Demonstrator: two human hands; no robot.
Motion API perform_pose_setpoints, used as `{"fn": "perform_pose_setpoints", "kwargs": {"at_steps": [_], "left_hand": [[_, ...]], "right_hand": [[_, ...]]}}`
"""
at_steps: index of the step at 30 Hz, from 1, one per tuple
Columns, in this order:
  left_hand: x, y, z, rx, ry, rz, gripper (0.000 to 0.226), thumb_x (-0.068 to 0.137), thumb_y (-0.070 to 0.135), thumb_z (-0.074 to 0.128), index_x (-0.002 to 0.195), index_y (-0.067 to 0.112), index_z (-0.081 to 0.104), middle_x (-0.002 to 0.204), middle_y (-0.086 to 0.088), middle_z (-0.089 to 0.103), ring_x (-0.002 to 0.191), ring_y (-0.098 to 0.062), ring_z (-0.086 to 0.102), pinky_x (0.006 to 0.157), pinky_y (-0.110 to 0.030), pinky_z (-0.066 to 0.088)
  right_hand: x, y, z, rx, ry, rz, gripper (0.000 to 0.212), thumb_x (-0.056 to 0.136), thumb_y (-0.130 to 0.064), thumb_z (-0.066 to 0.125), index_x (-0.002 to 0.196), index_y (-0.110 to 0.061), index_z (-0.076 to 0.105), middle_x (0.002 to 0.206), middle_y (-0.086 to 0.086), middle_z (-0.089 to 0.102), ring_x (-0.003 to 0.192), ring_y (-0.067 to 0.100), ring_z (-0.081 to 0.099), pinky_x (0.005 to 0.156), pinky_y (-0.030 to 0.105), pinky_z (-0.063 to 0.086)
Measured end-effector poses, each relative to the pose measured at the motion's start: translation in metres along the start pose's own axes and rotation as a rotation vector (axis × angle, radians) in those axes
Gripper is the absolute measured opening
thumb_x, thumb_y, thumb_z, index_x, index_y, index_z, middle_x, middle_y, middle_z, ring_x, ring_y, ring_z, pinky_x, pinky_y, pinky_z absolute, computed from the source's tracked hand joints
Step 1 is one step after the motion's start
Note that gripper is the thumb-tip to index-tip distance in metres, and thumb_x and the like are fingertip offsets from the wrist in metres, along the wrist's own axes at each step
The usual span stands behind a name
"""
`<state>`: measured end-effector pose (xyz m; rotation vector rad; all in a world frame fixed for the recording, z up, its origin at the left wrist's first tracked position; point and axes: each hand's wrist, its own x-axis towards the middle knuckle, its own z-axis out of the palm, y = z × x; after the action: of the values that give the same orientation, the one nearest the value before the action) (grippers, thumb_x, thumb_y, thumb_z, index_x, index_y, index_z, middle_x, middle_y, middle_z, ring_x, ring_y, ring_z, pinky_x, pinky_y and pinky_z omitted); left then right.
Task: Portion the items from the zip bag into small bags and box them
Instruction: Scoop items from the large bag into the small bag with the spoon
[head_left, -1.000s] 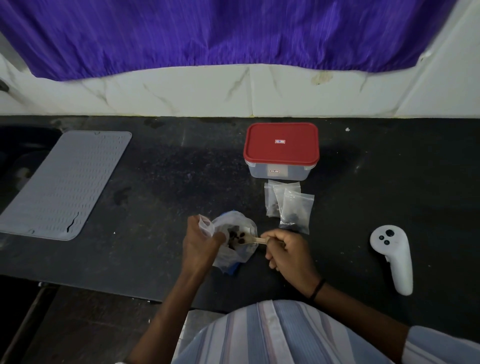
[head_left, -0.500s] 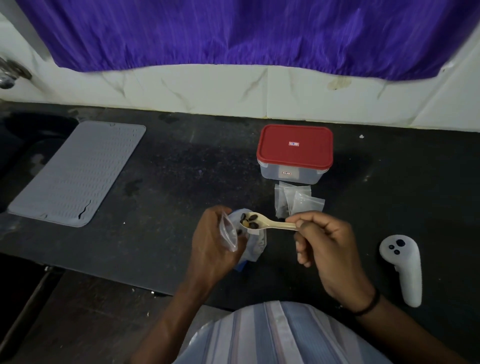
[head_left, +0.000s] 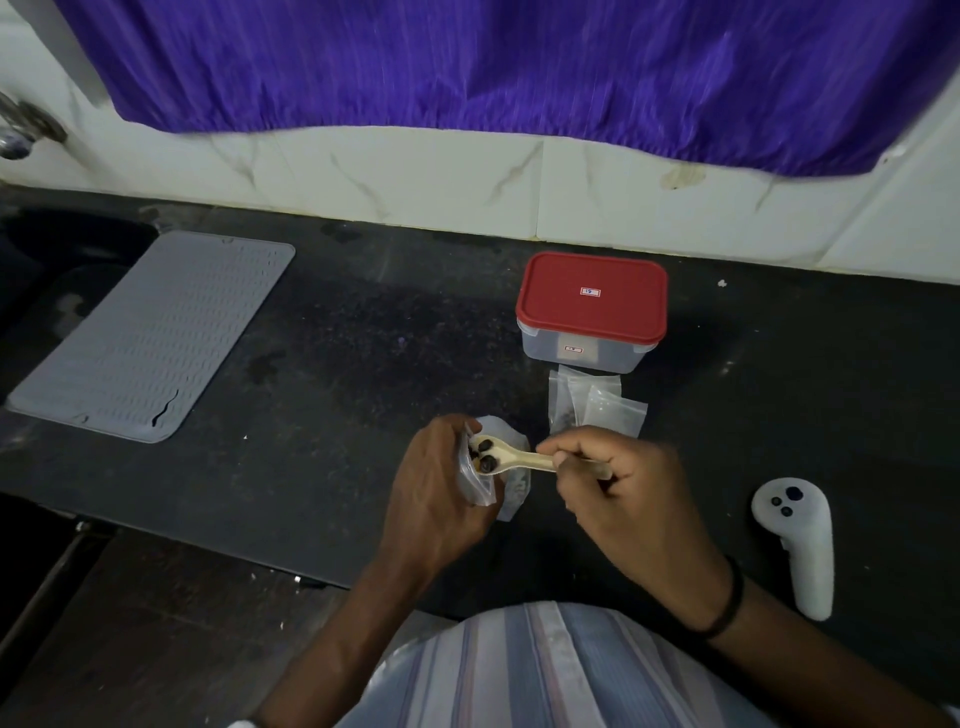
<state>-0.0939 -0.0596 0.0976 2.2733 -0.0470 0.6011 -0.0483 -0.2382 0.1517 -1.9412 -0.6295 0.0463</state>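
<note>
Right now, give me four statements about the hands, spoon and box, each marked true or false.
1. The right hand holds the spoon by its handle. True.
2. The spoon is empty. False: dark pieces lie in its bowl.
3. The left hand grips a small bag at the spoon's tip. True.
4. The box stands open. False: its red lid is on.

Head camera looks forward and down, close over the counter.
</note>
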Motion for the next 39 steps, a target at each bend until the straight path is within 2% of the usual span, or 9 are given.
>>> {"fn": "perform_pose_setpoints", "kwargs": {"at_steps": [3, 7, 10, 14, 19, 23, 26, 31, 39], "left_hand": [[-0.011, -0.019, 0.006, 0.047, -0.013, -0.124, 0.040, 0.079, 0.042, 0.069, 0.112, 0.034, 0.048, 0.095, 0.025, 0.052, 0.086, 0.005, 0.053, 0.078, -0.021, 0.049], [-0.013, -0.021, 0.012, -0.010, 0.000, -0.142, 0.042, 0.076, 0.030, 0.076, 0.109, 0.029, 0.050, 0.094, 0.012, 0.058, 0.084, 0.000, 0.057, 0.075, -0.019, 0.048], [-0.014, -0.023, 0.011, -0.098, 0.038, -0.179, 0.041, 0.076, 0.033, 0.075, 0.108, 0.018, 0.055, 0.095, 0.006, 0.062, 0.084, -0.009, 0.063, 0.073, -0.026, 0.053], [-0.011, -0.022, 0.006, -0.148, 0.121, -0.228, 0.037, 0.075, 0.040, 0.068, 0.101, 0.018, 0.053, 0.086, 0.005, 0.061, 0.077, -0.004, 0.060, 0.069, -0.010, 0.046], [-0.013, -0.026, 0.002, -0.121, 0.218, -0.429, 0.039, 0.075, 0.050, 0.066, 0.101, 0.026, 0.050, 0.087, 0.010, 0.059, 0.079, -0.004, 0.060, 0.065, -0.015, 0.049], [-0.014, -0.030, 0.004, -0.142, 0.168, -0.651, 0.038, 0.078, 0.041, 0.077, 0.099, 0.032, 0.047, 0.094, 0.002, 0.062, 0.083, -0.012, 0.064, 0.072, -0.039, 0.059], [-0.013, -0.030, 0.008, -0.148, 0.067, -0.785, 0.048, 0.071, 0.056, 0.076, 0.100, 0.032, 0.046, 0.096, 0.003, 0.062, 0.084, -0.014, 0.066, 0.072, -0.044, 0.060], [-0.015, -0.032, 0.012, -0.156, 0.001, -0.912, 0.047, 0.082, 0.033, 0.078, 0.112, 0.022, 0.044, 0.099, 0.001, 0.060, 0.087, -0.017, 0.065, 0.076, -0.046, 0.061], [-0.014, -0.034, 0.010, -0.543, 0.050, -1.101, 0.039, 0.076, 0.011, 0.071, 0.107, 0.019, 0.048, 0.106, -0.013, 0.058, 0.093, -0.029, 0.062, 0.075, -0.048, 0.056]], "right_hand": [[0.002, -0.004, 0.004, -0.212, -0.113, -0.126, 0.025, 0.091, -0.021, 0.052, 0.101, -0.017, 0.074, 0.073, -0.022, 0.063, 0.061, -0.006, 0.056, 0.056, 0.003, 0.039], [0.001, -0.010, 0.010, -0.520, -0.236, -0.313, 0.035, 0.087, -0.021, 0.041, 0.097, -0.018, 0.075, 0.074, -0.006, 0.067, 0.061, 0.004, 0.058, 0.061, 0.006, 0.032], [-0.001, -0.011, 0.009, -0.721, -0.235, -0.478, 0.034, 0.087, -0.016, 0.042, 0.103, -0.018, 0.072, 0.077, -0.005, 0.064, 0.064, 0.011, 0.055, 0.057, 0.016, 0.033], [-0.005, -0.004, 0.004, -0.706, -0.080, -0.590, 0.028, 0.101, -0.012, 0.045, 0.109, -0.013, 0.072, 0.082, 0.001, 0.067, 0.068, 0.016, 0.055, 0.057, 0.030, 0.046], [-0.005, 0.026, 0.004, -0.369, 0.082, -0.261, 0.025, 0.096, -0.017, 0.051, 0.105, -0.009, 0.073, 0.079, -0.001, 0.069, 0.067, 0.007, 0.057, 0.059, 0.024, 0.050], [-0.001, 0.059, 0.020, -0.371, -0.033, -0.005, 0.018, 0.090, -0.020, 0.055, 0.094, -0.018, 0.072, 0.074, -0.007, 0.067, 0.059, 0.002, 0.054, 0.053, 0.025, 0.050], [0.000, 0.073, 0.037, -0.464, -0.149, 0.034, 0.012, 0.089, -0.019, 0.058, 0.083, -0.021, 0.068, 0.071, -0.008, 0.064, 0.060, 0.001, 0.053, 0.055, 0.023, 0.046], [0.006, 0.067, 0.057, -0.543, -0.183, -0.022, 0.034, 0.082, -0.013, 0.065, 0.061, -0.025, 0.040, 0.055, -0.008, 0.043, 0.048, 0.007, 0.039, 0.043, 0.025, 0.031], [0.003, 0.081, 0.064, -0.472, -0.279, 0.133, 0.022, 0.095, -0.021, 0.051, 0.073, -0.022, 0.052, 0.067, -0.005, 0.050, 0.061, 0.010, 0.048, 0.053, 0.021, 0.031]]}}
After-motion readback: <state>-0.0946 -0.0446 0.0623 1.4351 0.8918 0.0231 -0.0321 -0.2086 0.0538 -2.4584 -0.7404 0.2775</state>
